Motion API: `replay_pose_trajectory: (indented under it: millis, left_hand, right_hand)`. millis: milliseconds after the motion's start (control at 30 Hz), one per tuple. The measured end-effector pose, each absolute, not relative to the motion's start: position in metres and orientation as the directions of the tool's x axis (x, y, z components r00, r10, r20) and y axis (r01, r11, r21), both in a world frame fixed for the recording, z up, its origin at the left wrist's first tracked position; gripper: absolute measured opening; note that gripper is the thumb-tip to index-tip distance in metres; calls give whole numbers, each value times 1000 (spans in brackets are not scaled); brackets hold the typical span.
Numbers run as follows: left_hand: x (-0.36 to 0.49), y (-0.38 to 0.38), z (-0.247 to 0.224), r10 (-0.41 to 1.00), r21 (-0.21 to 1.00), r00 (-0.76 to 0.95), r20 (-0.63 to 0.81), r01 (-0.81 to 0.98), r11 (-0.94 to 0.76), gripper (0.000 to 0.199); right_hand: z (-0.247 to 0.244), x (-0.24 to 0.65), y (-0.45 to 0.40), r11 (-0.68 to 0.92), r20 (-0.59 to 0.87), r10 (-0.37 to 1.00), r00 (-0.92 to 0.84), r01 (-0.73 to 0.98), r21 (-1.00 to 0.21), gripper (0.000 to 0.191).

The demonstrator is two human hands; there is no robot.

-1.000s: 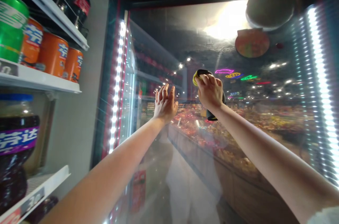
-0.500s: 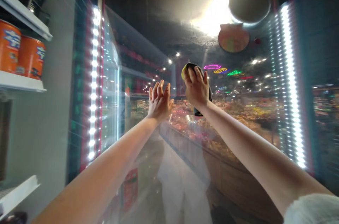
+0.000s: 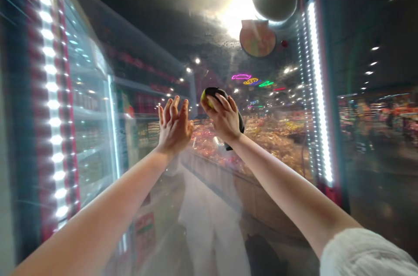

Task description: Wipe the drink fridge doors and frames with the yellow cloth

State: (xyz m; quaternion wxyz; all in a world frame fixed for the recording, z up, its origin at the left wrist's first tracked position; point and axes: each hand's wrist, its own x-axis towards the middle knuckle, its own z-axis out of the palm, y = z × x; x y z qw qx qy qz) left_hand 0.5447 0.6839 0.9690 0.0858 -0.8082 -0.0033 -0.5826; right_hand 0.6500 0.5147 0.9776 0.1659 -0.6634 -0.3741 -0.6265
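Head: right hand (image 3: 226,120), cloth (image 3: 215,92) moved lower on glass (image 3: 163,28).

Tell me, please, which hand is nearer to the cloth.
Right: the right hand is on the cloth; the left hand is apart from it, to its left.

– What colours has the pad (image 3: 214,92)?
– Black, with yellow at its left edge.
– And the sleeve (image 3: 365,253), near right?
– White.
– The far neon signs (image 3: 251,81)?
– Magenta on the left, yellow-orange in the middle, green to the right.
– Any patterns?
– The left light strip (image 3: 52,87) is a row of white dots; the right light strip (image 3: 319,93), a white line beside dotted rows.
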Motion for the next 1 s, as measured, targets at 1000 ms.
replay_pose_trajectory:
  millis: [1000]
  left_hand:
    - [568, 660, 966, -306, -363, 332, 892, 125, -923, 67]
  right_hand:
    - [1027, 683, 477, -683, 978, 202, -49, 709, 177, 60]
